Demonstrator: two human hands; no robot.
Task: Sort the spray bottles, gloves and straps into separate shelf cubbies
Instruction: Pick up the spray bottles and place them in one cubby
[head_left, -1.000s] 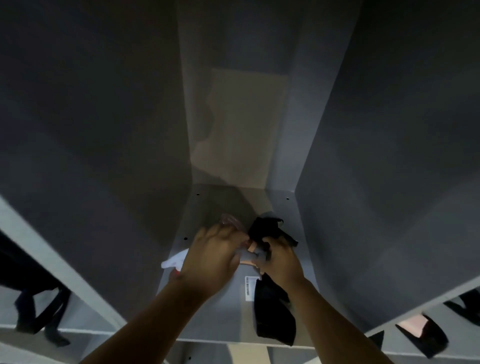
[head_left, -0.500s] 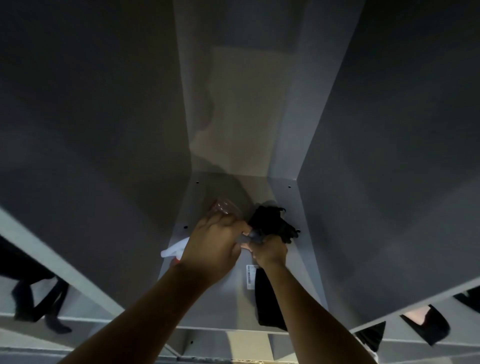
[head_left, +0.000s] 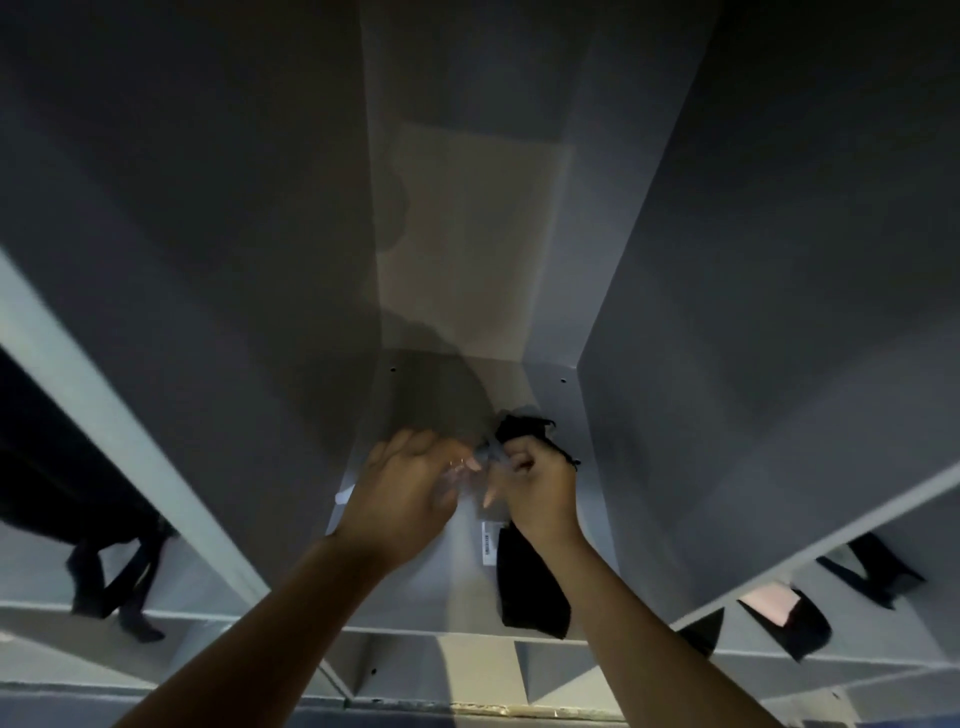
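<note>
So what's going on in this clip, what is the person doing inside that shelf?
A person is reaching both hands into the middle cubby of a grey shelf. The right hand is curled round a bunched black item, probably a glove or strap; a longer black piece lies on the cubby floor beneath that wrist. The left hand is right beside it with fingers curled, and a white part shows past its edge, but what it holds is too blurred to tell. Dark items lie in the cubbies to either side.

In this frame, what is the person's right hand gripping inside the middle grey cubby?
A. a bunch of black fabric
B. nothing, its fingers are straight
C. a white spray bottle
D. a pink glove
A: the right hand has its fingers curled round a bunch of black fabric that sticks up above the fist.
</note>
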